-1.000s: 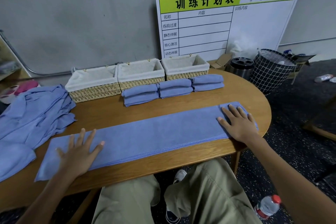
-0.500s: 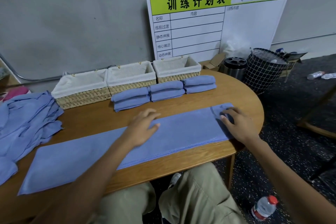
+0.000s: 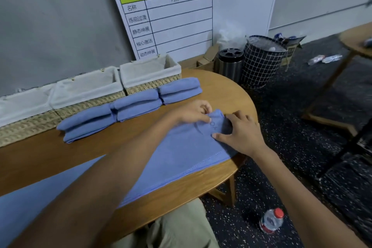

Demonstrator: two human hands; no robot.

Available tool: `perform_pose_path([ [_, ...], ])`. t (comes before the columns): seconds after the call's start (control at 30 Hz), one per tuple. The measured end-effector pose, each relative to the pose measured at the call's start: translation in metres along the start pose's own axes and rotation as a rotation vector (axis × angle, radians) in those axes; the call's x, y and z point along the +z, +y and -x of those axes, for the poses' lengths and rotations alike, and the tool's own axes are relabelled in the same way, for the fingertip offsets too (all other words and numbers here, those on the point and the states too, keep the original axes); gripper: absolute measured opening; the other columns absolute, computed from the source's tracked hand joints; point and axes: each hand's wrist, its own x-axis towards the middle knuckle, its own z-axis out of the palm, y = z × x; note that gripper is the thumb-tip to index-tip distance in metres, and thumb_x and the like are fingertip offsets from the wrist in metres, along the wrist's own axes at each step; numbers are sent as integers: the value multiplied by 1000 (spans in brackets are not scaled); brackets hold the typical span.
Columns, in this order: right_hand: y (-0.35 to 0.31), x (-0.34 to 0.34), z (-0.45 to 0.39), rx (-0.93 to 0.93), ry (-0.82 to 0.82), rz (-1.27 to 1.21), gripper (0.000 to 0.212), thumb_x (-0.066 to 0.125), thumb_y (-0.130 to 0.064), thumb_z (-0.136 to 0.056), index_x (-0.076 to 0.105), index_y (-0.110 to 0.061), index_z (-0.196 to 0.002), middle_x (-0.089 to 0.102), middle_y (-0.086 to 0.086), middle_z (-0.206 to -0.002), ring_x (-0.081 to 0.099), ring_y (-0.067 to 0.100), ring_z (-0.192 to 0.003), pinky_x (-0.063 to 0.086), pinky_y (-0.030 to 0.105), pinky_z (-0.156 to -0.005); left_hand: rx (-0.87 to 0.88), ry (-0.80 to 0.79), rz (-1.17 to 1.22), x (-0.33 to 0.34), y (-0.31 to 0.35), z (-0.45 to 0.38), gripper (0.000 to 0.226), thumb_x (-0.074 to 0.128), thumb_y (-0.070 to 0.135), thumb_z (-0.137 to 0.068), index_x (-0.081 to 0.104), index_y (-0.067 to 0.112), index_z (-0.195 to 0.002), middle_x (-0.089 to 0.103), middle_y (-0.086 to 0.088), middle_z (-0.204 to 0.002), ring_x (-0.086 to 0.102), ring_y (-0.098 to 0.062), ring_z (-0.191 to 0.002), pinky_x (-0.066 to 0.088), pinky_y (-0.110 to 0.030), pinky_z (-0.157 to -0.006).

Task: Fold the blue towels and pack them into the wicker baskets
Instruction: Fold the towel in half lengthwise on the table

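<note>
A long blue towel (image 3: 181, 153), folded into a strip, lies along the front of the wooden table (image 3: 60, 153). Its right end is bunched up. My left hand (image 3: 194, 111) pinches that end at its far corner. My right hand (image 3: 239, 134) grips the same end from the near side. Three stacks of folded blue towels (image 3: 138, 103) sit in a row behind the strip. Behind them stand three white-lined wicker baskets (image 3: 150, 71), which look empty.
A white and green schedule board (image 3: 191, 12) leans on the wall. On the floor to the right stand a black grid bin (image 3: 261, 60), a steel canister (image 3: 230, 63) and a water bottle (image 3: 271, 220). Another wooden table (image 3: 356, 42) stands at the far right.
My left hand has crossed from the towel's left end to its right end. Both hands now hold that end, which has lifted and bunched. The view has turned to the right.
</note>
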Motion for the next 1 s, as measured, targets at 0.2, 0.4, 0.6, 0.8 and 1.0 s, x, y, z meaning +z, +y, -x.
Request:
perform_pose_path([
  [0.2,6,0,-12,14,53,-247,51,67,-56,-84,44,-18,-59,50,-1,-73,52,23,-68,36,37,-60,5,-49,210,-14,3,-5,36,74,9,-90,58,15,-121,73,-20,-107,70,-29,-96,55,-44,-90],
  [0.4,15,-12,8,8,-10,-540,39,67,-36,-92,46,-22,-63,41,-9,-57,36,6,-51,28,25,-50,-1,-51,182,-18,2,-7,43,76,13,-89,61,12,-129,77,2,-97,73,-14,-94,59,-31,-85],
  [0.6,-7,-8,30,54,169,-760,8,68,-23,-92,66,-21,-84,69,-3,-76,63,14,-69,46,28,-59,41,28,204,-29,1,9,43,75,12,-89,62,16,-130,76,4,-93,67,-14,-69,55,-28,-63],
  [0.8,-95,-19,36,-95,293,-877,9,66,-18,-93,67,-18,-84,65,1,-71,59,17,-66,46,37,-62,68,127,396,-70,-12,77,42,65,-2,-93,60,18,-130,72,1,-92,65,-16,-67,46,-21,-55],
  [1.0,-241,-13,51,-254,204,-929,27,68,-22,-88,53,-15,-67,48,1,-57,42,9,-55,37,39,-55,117,288,585,-131,-49,213,57,49,-20,-91,55,18,-134,71,-6,-99,66,-25,-93,59,-33,-79],
])
